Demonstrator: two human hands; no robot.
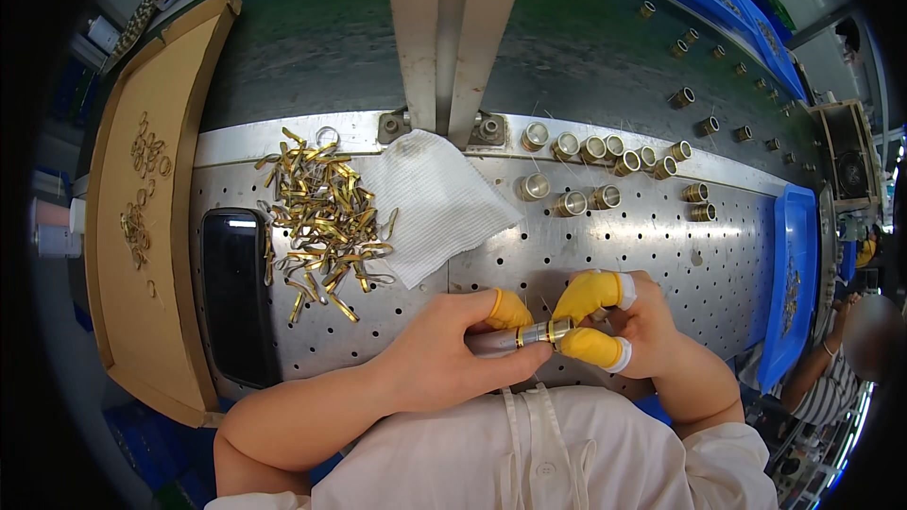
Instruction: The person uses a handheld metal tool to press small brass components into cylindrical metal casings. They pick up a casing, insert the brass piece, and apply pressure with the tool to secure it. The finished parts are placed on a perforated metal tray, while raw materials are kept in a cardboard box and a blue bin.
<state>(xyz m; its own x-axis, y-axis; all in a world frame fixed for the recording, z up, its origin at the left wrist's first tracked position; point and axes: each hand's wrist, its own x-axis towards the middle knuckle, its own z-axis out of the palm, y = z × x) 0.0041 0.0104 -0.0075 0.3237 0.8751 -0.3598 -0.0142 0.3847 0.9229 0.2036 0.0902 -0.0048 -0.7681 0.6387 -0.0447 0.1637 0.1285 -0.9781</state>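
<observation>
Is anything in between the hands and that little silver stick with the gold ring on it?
Nothing visible. Both hands already touch the silver rod: the left hand wraps its plain end, and the right hand pinches the gold ring end with yellow-capped fingertips.

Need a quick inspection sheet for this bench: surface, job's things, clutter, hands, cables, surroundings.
Surface: perforated metal bench, green mat behind.
Job's things: small metal cylinder with brass ring held between both hands; pile of brass clips; brass rings in loose rows.
Clutter: white cloth; dark phone; cardboard tray with a few brass parts.
Hands: left hand grips the cylinder; right hand pinches its tip, yellow cots on fingers.
Cables: nothing seen.
Surroundings: blue trays; another person at far right.
</observation>
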